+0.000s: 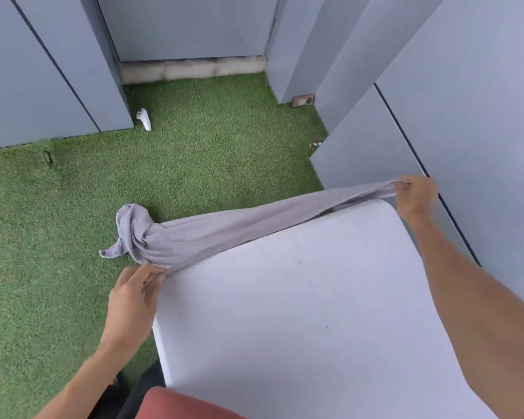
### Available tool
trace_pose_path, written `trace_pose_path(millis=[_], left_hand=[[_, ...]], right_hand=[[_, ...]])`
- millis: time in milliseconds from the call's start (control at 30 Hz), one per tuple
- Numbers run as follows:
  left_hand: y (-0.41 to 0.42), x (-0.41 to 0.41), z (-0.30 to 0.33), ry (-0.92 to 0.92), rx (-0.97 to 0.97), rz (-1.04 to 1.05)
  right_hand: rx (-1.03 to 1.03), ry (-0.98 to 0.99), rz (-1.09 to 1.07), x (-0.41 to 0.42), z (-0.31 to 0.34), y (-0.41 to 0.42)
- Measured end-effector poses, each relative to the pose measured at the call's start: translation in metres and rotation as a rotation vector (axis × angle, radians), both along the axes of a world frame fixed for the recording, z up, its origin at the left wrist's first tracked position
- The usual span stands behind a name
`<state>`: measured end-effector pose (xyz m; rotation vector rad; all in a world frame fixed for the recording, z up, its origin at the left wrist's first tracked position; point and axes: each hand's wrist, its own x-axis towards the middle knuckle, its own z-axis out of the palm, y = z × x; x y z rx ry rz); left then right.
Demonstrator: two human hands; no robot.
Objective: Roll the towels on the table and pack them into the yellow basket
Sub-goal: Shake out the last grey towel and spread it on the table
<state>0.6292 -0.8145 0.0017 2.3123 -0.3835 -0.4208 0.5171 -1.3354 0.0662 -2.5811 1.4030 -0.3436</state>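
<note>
Early days — the white rectangular tabletop [300, 297] carries one pale grey terry towel [224, 234], unrolled, stretched across its far corner. Left hand [133, 297] and right hand [415, 195] each pinch an end. No yellow basket in view — rolling and packing remain.

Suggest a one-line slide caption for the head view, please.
Both hands, left and right, stretch a grey towel over the white table's far edge.
</note>
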Motion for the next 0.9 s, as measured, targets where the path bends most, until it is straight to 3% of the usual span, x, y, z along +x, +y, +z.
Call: trace_pose_path(millis=[167, 300, 900], left_hand=[[-0.003, -0.015, 0.003, -0.076, -0.012, 0.029], [0.000, -0.027, -0.001, -0.115, 0.017, 0.019], [0.037, -0.177, -0.014, -0.179, -0.054, 0.079]], right_hand=[[0.032, 0.085, -0.035, -0.041, -0.053, -0.020], [0.046, 0.032, -0.050, -0.060, -0.070, -0.020], [0.194, -0.099, -0.307, -0.224, -0.066, 0.028]])
